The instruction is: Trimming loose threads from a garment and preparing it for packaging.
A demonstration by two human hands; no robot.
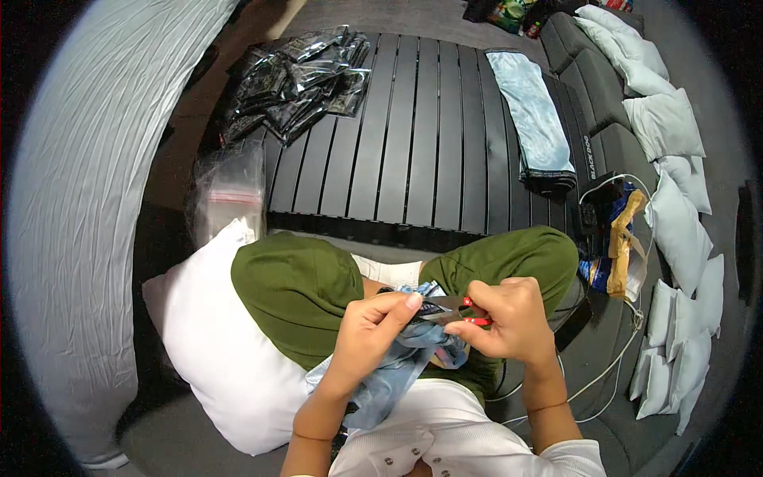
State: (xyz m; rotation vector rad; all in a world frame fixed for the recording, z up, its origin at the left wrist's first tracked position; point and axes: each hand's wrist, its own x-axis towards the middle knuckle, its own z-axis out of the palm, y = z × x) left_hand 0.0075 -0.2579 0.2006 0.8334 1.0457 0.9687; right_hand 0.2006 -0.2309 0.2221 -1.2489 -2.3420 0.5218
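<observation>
- Because the light blue denim cloth (401, 374) hangs limp from your lap over the green trousers (302, 290), judge it soft, light and floppy; it will sag wherever it is not held.
- Your left hand (373, 330) pinches a fold of it near the top, fingers curled around the fabric.
- Your right hand (509, 318) is clenched on small red-handled scissors (465, 314), whose blades meet the cloth between both hands.
- Grip close to the blades so the fabric stays taut; a loose hold would likely let it bunch.
- Count: one cloth in hand, one pair of scissors, one folded denim stack (536, 119) on the dark slatted table (413, 135), one heap of shiny dark packets (298, 79), one white pillow (211, 350), and roughly a dozen small white pouches (675, 222) at right.
</observation>
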